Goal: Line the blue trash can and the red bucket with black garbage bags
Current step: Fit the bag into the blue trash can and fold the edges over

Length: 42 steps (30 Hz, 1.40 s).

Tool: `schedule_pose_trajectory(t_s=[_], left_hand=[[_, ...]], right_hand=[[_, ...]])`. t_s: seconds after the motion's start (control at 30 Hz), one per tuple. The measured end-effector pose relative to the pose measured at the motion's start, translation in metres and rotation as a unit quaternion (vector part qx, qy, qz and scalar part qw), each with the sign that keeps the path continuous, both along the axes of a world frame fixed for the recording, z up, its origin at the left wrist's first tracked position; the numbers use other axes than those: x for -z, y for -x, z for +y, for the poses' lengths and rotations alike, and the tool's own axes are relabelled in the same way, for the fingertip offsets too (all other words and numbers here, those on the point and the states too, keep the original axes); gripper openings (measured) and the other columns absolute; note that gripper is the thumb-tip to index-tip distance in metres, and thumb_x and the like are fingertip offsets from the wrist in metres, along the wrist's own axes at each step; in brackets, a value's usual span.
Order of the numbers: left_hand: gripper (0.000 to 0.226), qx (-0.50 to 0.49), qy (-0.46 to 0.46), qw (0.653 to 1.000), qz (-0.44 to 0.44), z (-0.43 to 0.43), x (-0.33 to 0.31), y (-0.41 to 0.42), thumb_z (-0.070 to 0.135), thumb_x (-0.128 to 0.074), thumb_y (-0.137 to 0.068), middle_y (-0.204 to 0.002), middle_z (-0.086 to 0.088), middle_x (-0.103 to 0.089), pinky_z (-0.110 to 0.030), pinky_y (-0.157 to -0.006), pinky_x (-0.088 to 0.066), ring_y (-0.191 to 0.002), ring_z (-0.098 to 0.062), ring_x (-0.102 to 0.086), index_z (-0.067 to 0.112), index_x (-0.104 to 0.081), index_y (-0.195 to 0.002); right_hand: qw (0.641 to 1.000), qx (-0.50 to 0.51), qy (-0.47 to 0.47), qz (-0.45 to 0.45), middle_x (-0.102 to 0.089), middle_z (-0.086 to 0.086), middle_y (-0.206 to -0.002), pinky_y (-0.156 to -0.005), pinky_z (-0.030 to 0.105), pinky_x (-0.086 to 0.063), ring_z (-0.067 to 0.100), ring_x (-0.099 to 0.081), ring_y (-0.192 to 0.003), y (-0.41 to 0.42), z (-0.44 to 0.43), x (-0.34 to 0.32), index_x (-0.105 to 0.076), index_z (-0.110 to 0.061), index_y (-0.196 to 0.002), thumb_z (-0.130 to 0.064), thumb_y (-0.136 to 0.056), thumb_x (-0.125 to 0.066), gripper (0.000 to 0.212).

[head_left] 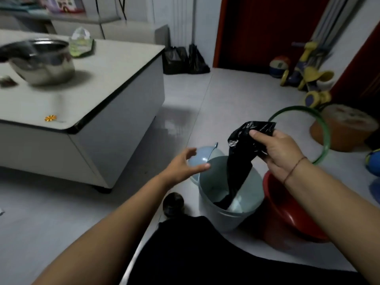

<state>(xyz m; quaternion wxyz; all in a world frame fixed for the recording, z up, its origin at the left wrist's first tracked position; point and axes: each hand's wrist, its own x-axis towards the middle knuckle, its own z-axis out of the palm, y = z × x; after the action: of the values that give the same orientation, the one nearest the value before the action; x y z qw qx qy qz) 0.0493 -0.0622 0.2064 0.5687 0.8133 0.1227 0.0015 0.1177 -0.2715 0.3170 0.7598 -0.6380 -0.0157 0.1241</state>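
Step in hand: lining the blue trash can point(218, 217), the first of the two. Right hand point(281, 153) grips the bunched top of a black garbage bag point(240, 161) above the can; the bag's tail hangs down inside it, not yet spread. Left hand point(185, 165) hovers over the can's far-left rim, by the tipped-up lid point(197, 159), fingers point(202, 166) spread, holding nothing. Red bucket point(287, 214) sits just right of the can, bare inside. Next move, likely: left hand takes the bag's mouth, both pull it open and fold it over the rim.
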Motion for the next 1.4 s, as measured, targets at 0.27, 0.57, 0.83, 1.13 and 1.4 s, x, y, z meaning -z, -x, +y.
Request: schedule_pose_trajectory(t_s=[0.27, 0.57, 0.83, 1.13, 1.4], left_hand=[[0.047, 0.18, 0.096, 0.978, -0.031, -0.079, -0.118, -0.023, 0.015, -0.079, -0.076, -0.114, -0.002, -0.07, -0.023, -0.091, -0.051, -0.106, -0.012, -0.066, 0.011, -0.063, -0.119], [0.012, 0.056, 0.144, 0.988, -0.024, -0.11, -0.097, -0.044, 0.016, -0.072, -0.083, -0.07, -0.002, -0.073, -0.021, -0.066, -0.054, -0.067, -0.013, -0.069, 0.013, -0.073, -0.071], [0.021, -0.03, 0.367, 0.93, -0.004, -0.119, -0.107, -0.062, 0.026, -0.071, -0.082, -0.082, -0.012, -0.073, -0.031, -0.072, -0.057, -0.075, -0.024, -0.068, 0.006, -0.067, -0.083], [0.038, 0.126, 0.294, 0.946, 0.054, -0.121, -0.114, -0.059, 0.052, -0.072, -0.064, -0.069, 0.003, -0.065, -0.024, -0.071, -0.054, -0.065, -0.011, -0.061, 0.017, -0.068, -0.08], [0.015, 0.137, 0.149, 0.978, 0.044, -0.127, -0.101, -0.058, 0.017, -0.072, -0.082, -0.079, -0.013, -0.06, -0.027, -0.08, -0.053, -0.072, -0.019, -0.057, 0.007, -0.063, -0.076]], right_hand=[[0.993, 0.035, -0.1, -0.042, -0.068, 0.008, -0.09, -0.079, 0.031, -0.056, 0.016, -0.068, -0.079, -0.005, -0.04, -0.066, -0.063, -0.007, -0.091, -0.001, -0.087, -0.06, 0.008], [0.992, 0.027, -0.117, -0.03, -0.071, 0.0, -0.096, -0.085, 0.032, -0.051, 0.018, -0.065, -0.095, -0.029, -0.093, -0.086, -0.064, -0.019, -0.096, -0.024, -0.091, -0.059, 0.009], [0.973, -0.191, 0.132, -0.005, -0.072, 0.009, -0.106, -0.081, 0.022, -0.052, 0.016, -0.069, -0.097, -0.005, -0.086, -0.001, -0.066, -0.005, -0.111, -0.017, -0.074, -0.074, 0.04], [0.996, 0.003, -0.05, 0.07, -0.065, 0.024, -0.108, -0.096, 0.043, -0.048, 0.033, -0.064, -0.095, -0.024, -0.083, -0.005, -0.062, 0.008, -0.111, -0.009, -0.083, -0.064, 0.033], [0.987, 0.066, -0.09, 0.119, -0.062, 0.029, -0.116, -0.08, 0.049, -0.054, 0.039, -0.064, -0.096, -0.03, -0.088, -0.013, -0.058, 0.006, -0.121, -0.016, -0.084, -0.066, 0.044]])
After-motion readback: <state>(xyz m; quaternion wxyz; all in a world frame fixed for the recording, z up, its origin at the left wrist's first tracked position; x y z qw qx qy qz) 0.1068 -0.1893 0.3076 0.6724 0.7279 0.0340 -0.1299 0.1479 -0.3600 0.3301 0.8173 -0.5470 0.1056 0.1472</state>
